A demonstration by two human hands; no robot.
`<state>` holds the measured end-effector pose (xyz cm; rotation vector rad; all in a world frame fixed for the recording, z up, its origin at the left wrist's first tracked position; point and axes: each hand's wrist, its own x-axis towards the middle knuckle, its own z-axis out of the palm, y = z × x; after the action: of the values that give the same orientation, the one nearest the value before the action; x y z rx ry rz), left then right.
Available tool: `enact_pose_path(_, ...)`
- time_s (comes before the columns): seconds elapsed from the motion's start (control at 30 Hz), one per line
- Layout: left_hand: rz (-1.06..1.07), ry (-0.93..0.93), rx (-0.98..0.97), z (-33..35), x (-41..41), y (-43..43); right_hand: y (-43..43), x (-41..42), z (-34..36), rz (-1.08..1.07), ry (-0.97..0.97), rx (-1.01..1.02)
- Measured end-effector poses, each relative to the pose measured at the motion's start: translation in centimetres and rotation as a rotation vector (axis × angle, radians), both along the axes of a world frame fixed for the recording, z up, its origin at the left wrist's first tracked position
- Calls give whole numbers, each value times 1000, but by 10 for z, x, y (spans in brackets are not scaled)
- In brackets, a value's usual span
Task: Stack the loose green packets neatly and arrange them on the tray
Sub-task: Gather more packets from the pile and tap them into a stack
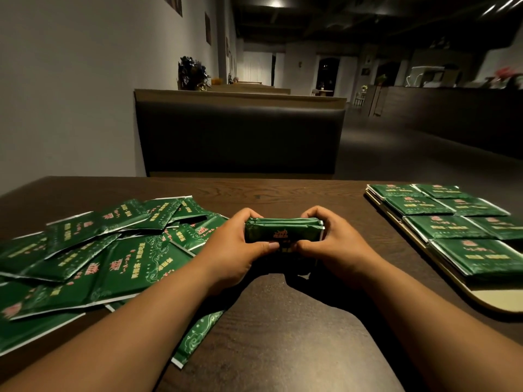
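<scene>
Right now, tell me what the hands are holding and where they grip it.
A stack of green packets, gripped at its two ends: left hand on the left end, right hand on the right.

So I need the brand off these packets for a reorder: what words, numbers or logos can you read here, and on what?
Loose green packets: gold characters and a red emblem, too blurred to read.
Stack of packets gripped by the left hand and right hand: red emblem, unreadable.
Packets laid out on the tray: same gold and red print, too small and blurred.
No other text is legible.
</scene>
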<state>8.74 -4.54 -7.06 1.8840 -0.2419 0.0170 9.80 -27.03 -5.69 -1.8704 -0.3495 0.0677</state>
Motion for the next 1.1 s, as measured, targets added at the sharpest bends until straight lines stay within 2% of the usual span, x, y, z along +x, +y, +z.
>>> enact_pose_path(0.37, 78, -55, 142, 13, -11, -8, 2, -10, 0, -80, 18, -40)
enact_pose_path(0.57, 52, -24, 387, 39, -22, -20, -8, -39, 2, -127, 52, 29)
enact_pose_path(0.63, 43, -34, 403, 50, -28, -25, -13, -47, 3, -151, 40, 65)
enact_pose_path(0.7, 27, -38, 325, 57, -37, -32, -22, -58, 7, -176, 42, 130)
enact_pose_path(0.9, -24, 57, -145, 50, -61, -73, -54, -90, 16, -249, 46, 380)
enact_pose_path(1.1, -33, 99, -379, 50, -74, -142, -97, -114, 20, -426, -95, 458)
